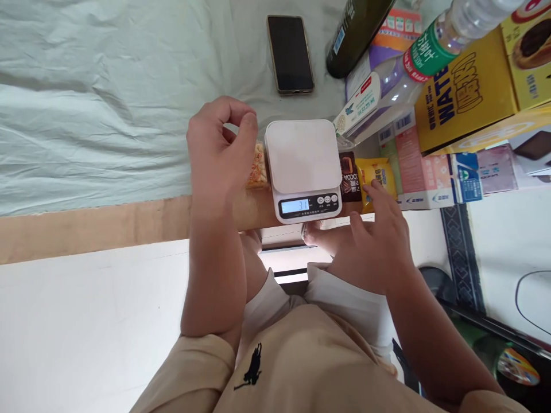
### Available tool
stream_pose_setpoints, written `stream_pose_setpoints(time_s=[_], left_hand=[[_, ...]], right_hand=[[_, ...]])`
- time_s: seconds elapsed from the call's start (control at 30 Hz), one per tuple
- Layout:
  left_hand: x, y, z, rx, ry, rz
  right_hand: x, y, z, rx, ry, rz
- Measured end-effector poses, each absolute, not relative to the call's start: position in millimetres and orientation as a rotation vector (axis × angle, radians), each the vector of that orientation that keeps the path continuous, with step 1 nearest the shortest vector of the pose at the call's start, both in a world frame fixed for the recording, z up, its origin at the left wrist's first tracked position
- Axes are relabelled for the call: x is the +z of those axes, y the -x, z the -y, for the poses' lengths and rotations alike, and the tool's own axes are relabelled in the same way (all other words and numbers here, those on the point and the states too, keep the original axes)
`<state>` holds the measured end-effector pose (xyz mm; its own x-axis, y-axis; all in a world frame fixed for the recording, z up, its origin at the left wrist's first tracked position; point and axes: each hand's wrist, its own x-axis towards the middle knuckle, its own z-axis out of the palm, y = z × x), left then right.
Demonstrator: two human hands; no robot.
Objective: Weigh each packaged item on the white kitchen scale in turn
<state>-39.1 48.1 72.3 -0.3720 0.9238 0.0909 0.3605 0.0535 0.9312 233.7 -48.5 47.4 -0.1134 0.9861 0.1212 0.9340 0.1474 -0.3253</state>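
yellow snack packet (379,178) | flat, right of white scale (301,155) | under right fingertips (371,189)

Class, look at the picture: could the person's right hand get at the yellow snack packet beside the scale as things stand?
Probably yes. The right hand already has its fingers on or just over the yellow snack packet, which lies flat to the right of the scale. Nothing lies between them, though the dark cocoa packet crowds its left edge.

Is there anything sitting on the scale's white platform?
No, the scale has a bare platform; the snack packets lie beside it.
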Motion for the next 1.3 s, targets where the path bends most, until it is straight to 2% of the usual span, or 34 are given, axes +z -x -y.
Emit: stream_pose_setpoints(time_s=[0.13, 0.33, 0.5, 0.87, 1.1, 1.3], left_hand=[[72.5, 41.8, -48.3, 1.262, -1.273, -1.765], [72.1, 47.6, -48.5, 1.212, -1.233, -1.77], [72.8, 50.0, -46.9, 1.246, -1.223, -1.751], [70.8, 50.3, -48.4, 1.312, -1.204, -1.686], [75.6, 53.2, -46.3, 1.346, -1.165, -1.663], [68.2, 60.1, -47.9, 1.322, -1.148, -1.694]], right_hand=[[31.5, -249.2, 48.4, 0.13, 1.926, 1.972], [30.2, -250.0, 45.6, 0.161, 2.156, 1.951], [25.3, -246.1, 58.5, 0.018, 2.14, 1.874], [8.3, -240.8, 54.1, 0.011, 2.196, 1.649], [6.8, -247.2, 67.0, -0.036, 2.098, 1.661], [38.9, -228.1, 50.6, -0.135, 1.77, 1.732]])
